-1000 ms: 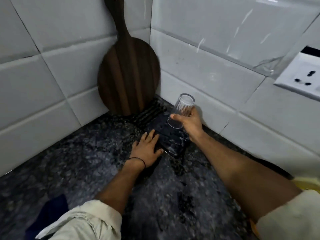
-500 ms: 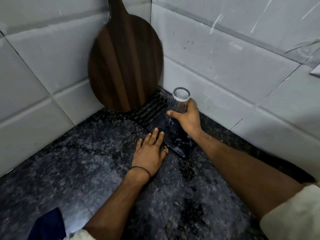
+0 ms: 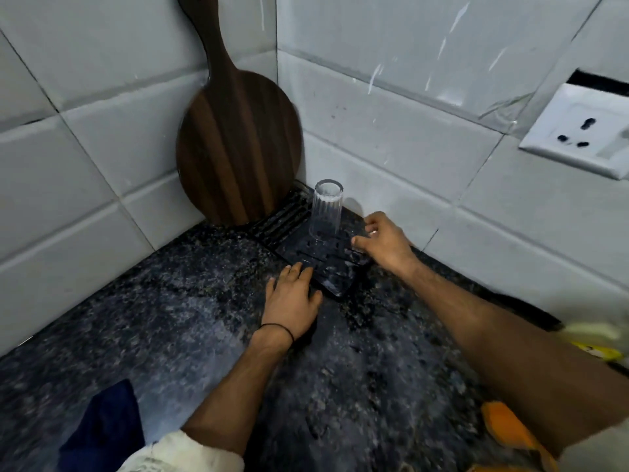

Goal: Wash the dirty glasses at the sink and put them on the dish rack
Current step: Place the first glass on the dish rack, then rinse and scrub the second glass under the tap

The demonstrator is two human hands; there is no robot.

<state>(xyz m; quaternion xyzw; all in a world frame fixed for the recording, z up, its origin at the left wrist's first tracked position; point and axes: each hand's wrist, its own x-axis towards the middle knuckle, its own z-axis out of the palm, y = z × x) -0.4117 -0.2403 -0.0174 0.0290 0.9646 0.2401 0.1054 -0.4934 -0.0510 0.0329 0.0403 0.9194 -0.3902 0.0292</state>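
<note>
**A:** Head view, quick pass. Where's the glass?

**B:** The glass [image 3: 325, 212] stands on the dish rack [image 3: 335, 282], narrower end up, so it looks mouth-down. It sits toward the rack's back, in the tiled corner, just beside the wooden cutting board [image 3: 238, 144] that leans on the wall.

**A:** Right grip?

**B:** The right grip [image 3: 381, 241] is loose, fingers lightly curled, holding nothing. It's just right of the glass, apart from it, above the rack's far side.

**A:** Left?

**B:** The left grip [image 3: 292, 298] lies flat, palm down on the dark speckled bench [image 3: 153, 301], fingers straight. Its fingertips [image 3: 295, 267] reach the rack's near edge. There's a black band [image 3: 277, 328] on that wrist.

**A:** Anything else?

**B:** A white socket [image 3: 585, 131] on the right wall, a blue cloth [image 3: 102, 427] lower left, and something orange [image 3: 510, 427] at the right edge, too blurred to name.
</note>
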